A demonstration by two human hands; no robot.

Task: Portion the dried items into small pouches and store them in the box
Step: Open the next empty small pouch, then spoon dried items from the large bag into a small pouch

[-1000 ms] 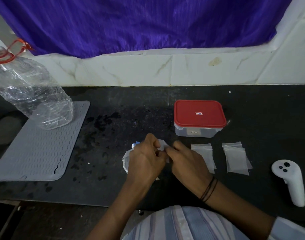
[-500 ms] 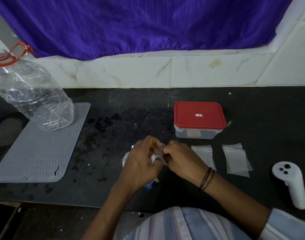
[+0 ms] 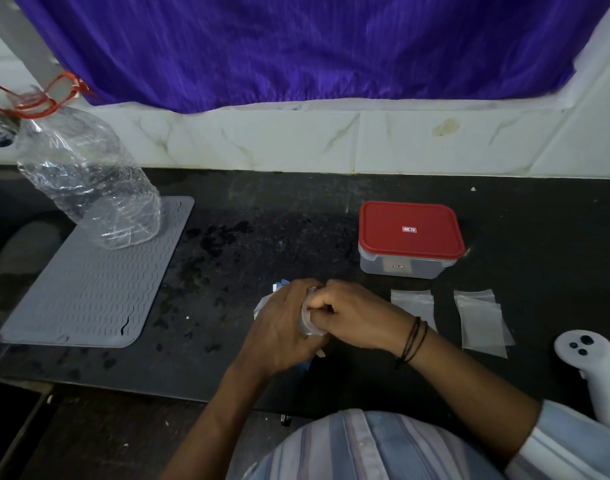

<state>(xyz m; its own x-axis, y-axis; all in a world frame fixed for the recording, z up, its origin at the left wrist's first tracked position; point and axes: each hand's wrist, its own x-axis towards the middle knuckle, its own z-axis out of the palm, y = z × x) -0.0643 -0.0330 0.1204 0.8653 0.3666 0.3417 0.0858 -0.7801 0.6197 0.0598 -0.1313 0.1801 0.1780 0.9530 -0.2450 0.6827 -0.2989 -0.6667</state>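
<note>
A clear box with a red lid (image 3: 410,233) stands shut on the black counter. Two empty clear pouches lie in front of it, one (image 3: 414,304) beside my right wrist and another (image 3: 481,320) further right. My left hand (image 3: 283,327) and my right hand (image 3: 348,311) meet over a blue-and-white packet (image 3: 263,303) that lies mostly hidden beneath them. Both hands pinch a small clear plastic piece (image 3: 308,322) between them. The packet's contents are hidden.
A grey ribbed mat (image 3: 85,285) lies at the left with a crumpled clear plastic bottle (image 3: 89,181) on its far end. A white handheld controller (image 3: 594,368) rests at the right near the counter's front edge. White tiles and a purple curtain back the counter.
My hands have stayed together over the packet and shifted slightly. The clear plastic between my fingers now shows as a rounded fold at my left palm.
</note>
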